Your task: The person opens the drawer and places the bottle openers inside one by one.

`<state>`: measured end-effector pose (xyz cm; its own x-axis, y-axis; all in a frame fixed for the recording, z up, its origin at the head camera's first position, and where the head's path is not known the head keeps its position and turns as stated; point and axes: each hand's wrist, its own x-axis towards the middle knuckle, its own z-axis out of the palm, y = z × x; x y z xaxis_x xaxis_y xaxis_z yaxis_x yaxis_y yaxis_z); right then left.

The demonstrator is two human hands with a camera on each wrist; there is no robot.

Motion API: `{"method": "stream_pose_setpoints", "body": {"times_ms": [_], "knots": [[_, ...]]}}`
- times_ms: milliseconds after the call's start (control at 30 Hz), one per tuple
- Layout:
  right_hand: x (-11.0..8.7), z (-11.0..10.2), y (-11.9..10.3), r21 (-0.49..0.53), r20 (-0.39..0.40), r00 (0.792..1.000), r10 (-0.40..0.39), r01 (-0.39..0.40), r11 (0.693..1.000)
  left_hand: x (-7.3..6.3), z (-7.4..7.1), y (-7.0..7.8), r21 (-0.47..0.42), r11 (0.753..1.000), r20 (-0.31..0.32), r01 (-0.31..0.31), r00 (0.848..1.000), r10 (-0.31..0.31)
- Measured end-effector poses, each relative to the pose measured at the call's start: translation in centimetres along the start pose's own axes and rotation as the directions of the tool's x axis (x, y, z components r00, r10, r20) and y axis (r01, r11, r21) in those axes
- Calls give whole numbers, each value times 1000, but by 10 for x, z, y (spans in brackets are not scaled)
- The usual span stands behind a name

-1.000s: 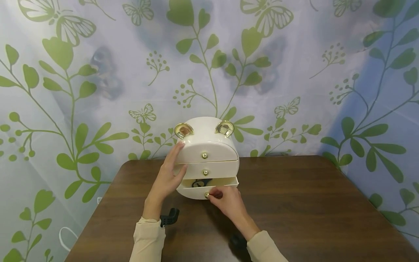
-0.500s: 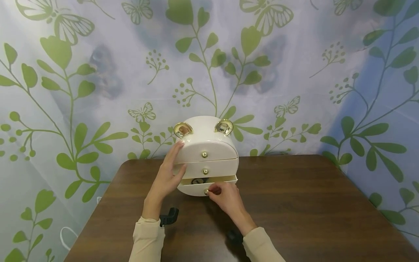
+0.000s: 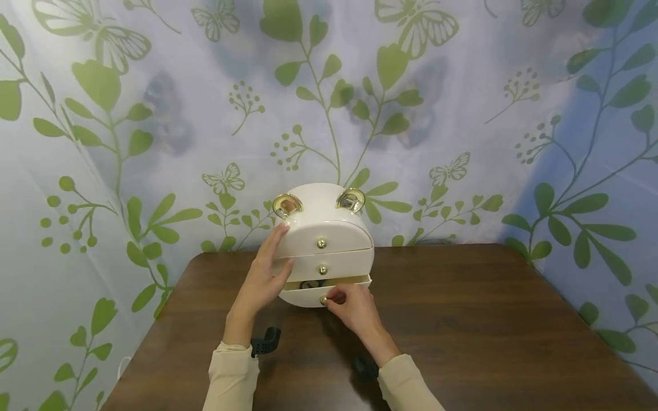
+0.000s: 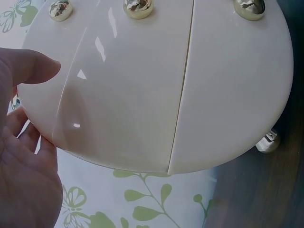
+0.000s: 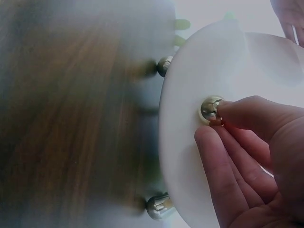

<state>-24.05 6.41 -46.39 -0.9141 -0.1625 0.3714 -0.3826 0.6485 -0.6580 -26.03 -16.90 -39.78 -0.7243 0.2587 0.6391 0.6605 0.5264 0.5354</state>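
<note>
A white rounded drawer box [image 3: 321, 198] with gold ears stands at the table's far side, showing three drawers with gold knobs. Its bottom drawer [image 3: 300, 298] is pulled partly out, and a small dark item [image 3: 310, 284] shows inside. The right hand [image 3: 357, 311] pinches that drawer's knob [image 5: 209, 108] between thumb and fingers. Along the box's left side rests the left hand [image 3: 259, 285], fingers extended, its thumb at the front by the middle drawer. In the left wrist view, the left hand [image 4: 31, 175] lies at the edge of the box.
The brown wooden table [image 3: 462, 319] extends around the box. Behind it hangs a pale curtain [image 3: 205, 114] with green leaves and butterflies. Each wrist wears a black mount [image 3: 266, 341]. Small metallic feet [image 5: 159, 206] hold up the box.
The bottom drawer has slid a little inward, with the right hand moving forward on its knob. The left hand stays in place on the box's side.
</note>
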Motion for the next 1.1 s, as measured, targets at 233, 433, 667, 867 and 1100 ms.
{"method": "stream_pose_setpoints", "body": {"times_ms": [233, 433, 667, 867, 1100], "knots": [[-1, 4, 0, 1, -32, 999, 0, 0, 1000, 0, 1, 2, -10, 1000, 2, 0, 1000, 0], [-1, 7, 0, 20, -32, 999, 10, -9, 1000, -1, 1, 1, -10, 1000, 2, 9, 1000, -9], [-3, 12, 2, 26, -64, 998, -20, 22, 999, -3, 1, 0, -6, 1000, 0, 0, 1000, 0], [-3, 11, 7, 1, -58, 998, -34, 34, 999, -6, 3, -1, -5, 1000, -4, 3, 1000, -3], [-1, 0, 14, -14, -81, 997, 3, -4, 1000, -6, 6, -2, -10, 1000, -4, -8, 1000, 8]]}}
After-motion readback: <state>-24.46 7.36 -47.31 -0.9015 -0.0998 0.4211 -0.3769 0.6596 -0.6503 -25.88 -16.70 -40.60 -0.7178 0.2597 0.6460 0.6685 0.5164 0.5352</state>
